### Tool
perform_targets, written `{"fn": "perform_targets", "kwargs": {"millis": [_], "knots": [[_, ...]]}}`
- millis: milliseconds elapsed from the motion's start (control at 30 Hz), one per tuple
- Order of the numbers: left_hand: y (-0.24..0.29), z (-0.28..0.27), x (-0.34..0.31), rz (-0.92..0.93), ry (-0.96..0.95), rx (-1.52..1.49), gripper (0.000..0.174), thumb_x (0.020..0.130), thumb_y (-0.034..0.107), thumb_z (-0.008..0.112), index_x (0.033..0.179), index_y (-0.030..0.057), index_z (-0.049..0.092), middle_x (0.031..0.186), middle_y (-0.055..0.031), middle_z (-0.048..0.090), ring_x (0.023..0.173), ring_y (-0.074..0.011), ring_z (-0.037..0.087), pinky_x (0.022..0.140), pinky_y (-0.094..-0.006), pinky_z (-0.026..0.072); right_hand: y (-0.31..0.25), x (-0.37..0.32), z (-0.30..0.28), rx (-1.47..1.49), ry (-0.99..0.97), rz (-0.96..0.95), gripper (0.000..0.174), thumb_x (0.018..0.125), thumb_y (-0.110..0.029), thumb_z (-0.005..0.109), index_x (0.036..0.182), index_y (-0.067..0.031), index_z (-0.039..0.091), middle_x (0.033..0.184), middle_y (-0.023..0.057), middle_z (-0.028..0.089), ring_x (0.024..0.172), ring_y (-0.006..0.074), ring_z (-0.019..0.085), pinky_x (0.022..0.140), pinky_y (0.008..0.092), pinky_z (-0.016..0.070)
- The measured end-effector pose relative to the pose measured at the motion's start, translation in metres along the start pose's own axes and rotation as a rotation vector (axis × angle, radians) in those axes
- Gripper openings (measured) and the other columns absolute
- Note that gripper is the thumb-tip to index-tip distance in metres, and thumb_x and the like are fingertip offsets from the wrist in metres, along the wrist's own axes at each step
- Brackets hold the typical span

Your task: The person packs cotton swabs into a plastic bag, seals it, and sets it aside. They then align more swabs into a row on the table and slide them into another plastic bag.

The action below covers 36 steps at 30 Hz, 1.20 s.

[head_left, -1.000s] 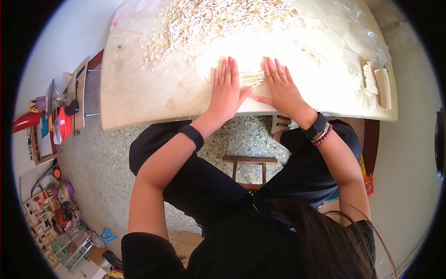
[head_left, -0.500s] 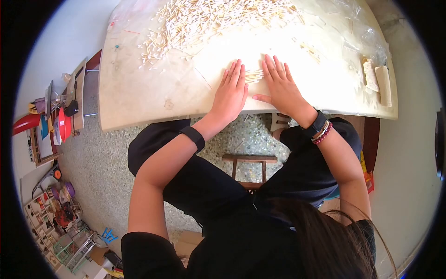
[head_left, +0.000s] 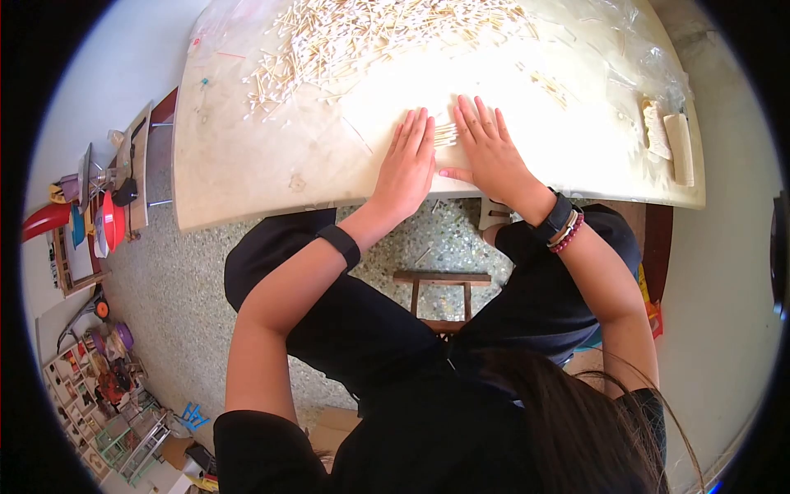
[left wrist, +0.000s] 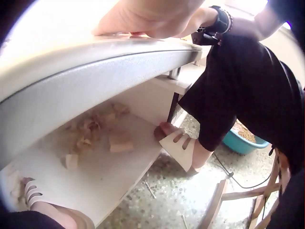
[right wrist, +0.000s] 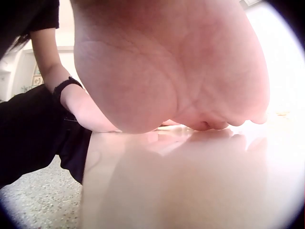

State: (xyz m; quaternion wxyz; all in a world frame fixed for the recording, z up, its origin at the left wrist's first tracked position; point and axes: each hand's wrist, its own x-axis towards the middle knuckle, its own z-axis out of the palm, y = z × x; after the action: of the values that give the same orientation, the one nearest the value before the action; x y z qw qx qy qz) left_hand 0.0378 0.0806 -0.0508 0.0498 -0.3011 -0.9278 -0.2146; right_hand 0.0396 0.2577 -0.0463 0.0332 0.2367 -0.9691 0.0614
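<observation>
Between my two hands lies a small row of cotton swabs [head_left: 445, 135] on the pale tabletop [head_left: 255, 177]. My left hand [head_left: 405, 165] rests at the row's left end, fingers straight and together, the thumb drawn in alongside. From the right, my right hand [head_left: 492, 156] lies with straight, slightly spread fingers at the other end, its thumb pointing toward the left hand. The right wrist view shows the right palm [right wrist: 176, 67] low over the glossy surface. A big loose heap of cotton swabs [head_left: 370, 41] spreads beyond the hands.
A few stray swabs [head_left: 547, 86] lie right of the heap. Clear plastic wrap [head_left: 658, 74] and two pale, long pieces, one of them a smooth block [head_left: 679, 150], are at the table's right side. Below are a wooden stool [head_left: 442, 281] and a teal basin [left wrist: 243, 140].
My left hand has shifted slightly right and tucked its thumb in. The right hand has moved a little left, so the gap with the swabs is narrower.
</observation>
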Motion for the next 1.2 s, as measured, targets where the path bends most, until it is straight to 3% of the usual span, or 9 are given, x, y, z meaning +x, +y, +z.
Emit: {"fn": "perform_targets", "kwargs": {"millis": [533, 867, 967, 1033, 1067, 1133, 1200], "knots": [[-0.017, 0.005, 0.016, 0.143, -0.021, -0.212, 0.053, 0.079, -0.007, 0.043, 0.132, -0.0005, 0.037, 0.138, -0.0153, 0.035, 0.13, -0.0305, 0.029, 0.108, -0.041, 0.0218, 0.003, 0.005, 0.004, -0.042, -0.017, 0.043, 0.09, 0.081, -0.064, 0.039, 0.137, 0.0047, 0.022, 0.145, 0.0186, 0.017, 0.135, 0.034, 0.012, 0.108, 0.0482, 0.0144], [-0.029, 0.002, 0.038, 0.275, -0.126, -0.157, 0.05, 0.082, -0.003, 0.044, 0.131, 0.0013, 0.038, 0.138, -0.0146, 0.035, 0.131, -0.0274, 0.028, 0.109, -0.0395, 0.0196, 0.001, 0.006, 0.002, 0.018, -0.065, 0.122, 0.095, 0.08, -0.066, 0.038, 0.138, 0.0064, 0.016, 0.145, 0.0217, 0.014, 0.136, 0.0352, 0.01, 0.108, 0.0495, 0.0134], [-0.027, -0.001, 0.038, 0.261, -0.152, -0.154, 0.051, 0.084, 0.002, 0.047, 0.134, 0.0036, 0.035, 0.14, -0.0134, 0.033, 0.132, -0.0278, 0.026, 0.109, -0.0419, 0.0189, 0.001, 0.006, 0.003, -0.001, -0.062, 0.121, 0.095, 0.08, -0.066, 0.038, 0.137, 0.0064, 0.017, 0.145, 0.0216, 0.015, 0.135, 0.0353, 0.011, 0.108, 0.0496, 0.013], [-0.022, -0.003, 0.033, 0.166, -0.111, 0.08, 0.057, 0.087, 0.02, 0.05, 0.135, -0.001, 0.028, 0.142, -0.018, 0.027, 0.133, -0.031, 0.021, 0.108, -0.0451, 0.0165, 0.006, 0.006, -0.001, -0.041, -0.057, 0.127, 0.095, 0.079, -0.066, 0.039, 0.137, 0.0061, 0.018, 0.145, 0.0212, 0.016, 0.135, 0.0351, 0.011, 0.108, 0.0495, 0.0126], [-0.019, -0.004, 0.03, 0.165, -0.109, 0.078, 0.057, 0.087, 0.02, 0.05, 0.135, -0.001, 0.028, 0.142, -0.018, 0.027, 0.133, -0.031, 0.021, 0.108, -0.0451, 0.0165, 0.008, 0.006, -0.004, -0.08, -0.054, 0.131, 0.095, 0.079, -0.066, 0.039, 0.137, 0.0059, 0.019, 0.145, 0.0208, 0.016, 0.135, 0.035, 0.012, 0.108, 0.0494, 0.0122], [-0.014, -0.005, 0.019, -0.158, -0.007, 0.201, 0.075, 0.087, 0.042, 0.049, 0.135, -0.0085, 0.022, 0.142, -0.0242, 0.021, 0.134, -0.0345, 0.015, 0.109, -0.0464, 0.0122, 0.01, 0.003, -0.008, -0.083, -0.067, 0.127, 0.096, 0.078, -0.067, 0.04, 0.137, 0.0057, 0.019, 0.145, 0.0201, 0.017, 0.135, 0.0343, 0.012, 0.108, 0.0494, 0.0122], [-0.011, -0.007, 0.005, -0.2, -0.056, 0.276, 0.082, 0.086, 0.049, 0.046, 0.134, -0.0113, 0.02, 0.142, -0.0263, 0.019, 0.135, -0.0352, 0.013, 0.109, -0.0459, 0.0103, 0.01, 0.001, -0.007, -0.079, -0.075, 0.132, 0.096, 0.077, -0.067, 0.041, 0.137, 0.0056, 0.02, 0.145, 0.0194, 0.017, 0.135, 0.0336, 0.013, 0.108, 0.0494, 0.0123]]}}
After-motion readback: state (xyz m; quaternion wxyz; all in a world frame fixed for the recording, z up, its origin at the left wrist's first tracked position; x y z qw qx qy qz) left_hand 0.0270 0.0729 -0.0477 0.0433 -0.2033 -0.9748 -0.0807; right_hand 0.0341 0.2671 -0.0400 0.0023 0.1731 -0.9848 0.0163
